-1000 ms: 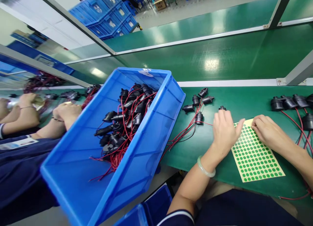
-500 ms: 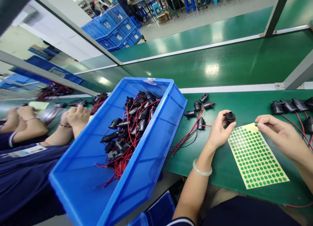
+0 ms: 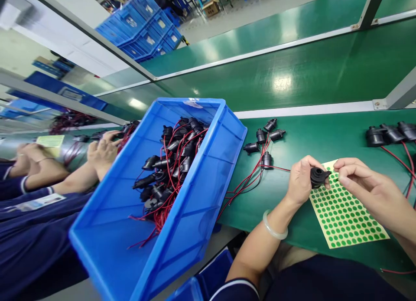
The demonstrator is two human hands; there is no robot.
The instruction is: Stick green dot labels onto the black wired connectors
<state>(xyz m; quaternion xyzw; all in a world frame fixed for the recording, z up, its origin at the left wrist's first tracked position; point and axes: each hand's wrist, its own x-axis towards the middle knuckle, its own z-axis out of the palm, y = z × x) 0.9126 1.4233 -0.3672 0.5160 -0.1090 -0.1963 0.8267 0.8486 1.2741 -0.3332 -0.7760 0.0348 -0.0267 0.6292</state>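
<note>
In the head view my left hand (image 3: 303,179) is wrapped round a small black pump (image 3: 317,178), its round opening turned up and its spout pointing right. Beneath the pump and both hands lies a pale yellow sheet (image 3: 345,216) with rows of round green stickers. My right hand (image 3: 365,184) is just right of the spout, thumb and forefinger pinched over the sheet's top corner. The green dot sticker at those fingertips is mostly hidden now. Several black pumps (image 3: 267,160) with red and black wires lie left of my left hand.
A large blue crate (image 3: 208,197) with tangled pumps stands tilted at the left table edge. More pumps (image 3: 375,136) sit at the far right. A co-worker's hands (image 3: 103,155) are beyond the crate. A metal post (image 3: 403,88) rises at the back right.
My left hand has moved right with the pump and turned it, so its spout now points right. The pump and my right fingertips are closer together. The co-worker's hands have shifted slightly.
</note>
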